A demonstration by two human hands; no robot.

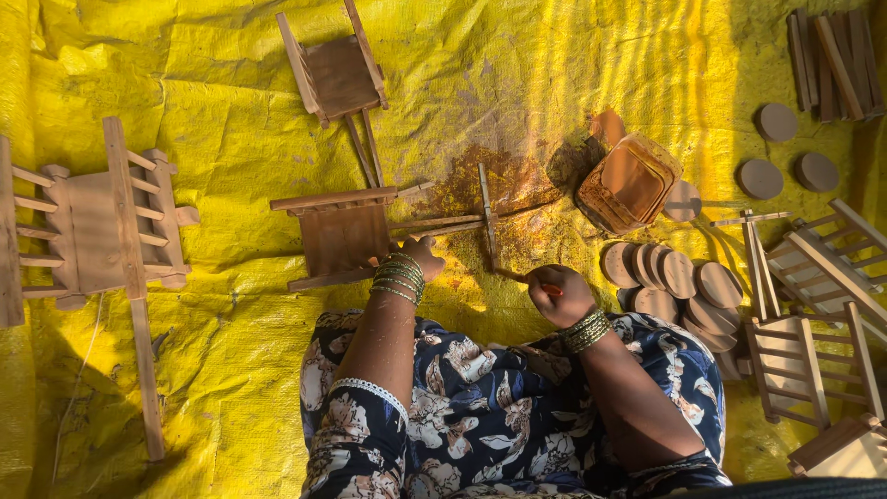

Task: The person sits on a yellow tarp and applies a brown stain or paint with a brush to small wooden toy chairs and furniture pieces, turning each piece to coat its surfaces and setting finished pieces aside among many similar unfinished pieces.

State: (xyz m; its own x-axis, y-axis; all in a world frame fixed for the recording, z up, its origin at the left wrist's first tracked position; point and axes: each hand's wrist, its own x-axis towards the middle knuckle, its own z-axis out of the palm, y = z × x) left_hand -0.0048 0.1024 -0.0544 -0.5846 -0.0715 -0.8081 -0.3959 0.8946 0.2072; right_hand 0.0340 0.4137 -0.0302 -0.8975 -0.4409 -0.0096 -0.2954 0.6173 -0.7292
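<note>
Left hand (420,256) pressed on small wooden cart (342,236), grip unclear. Right hand (557,293) closed around thin brush (527,277). Wooden discs (679,277) just right of it, on yellow tarp (212,55).

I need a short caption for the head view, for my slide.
Seated on a yellow tarp, a person steadies a small wooden cart with the left hand while the right hand holds a stick.
</note>
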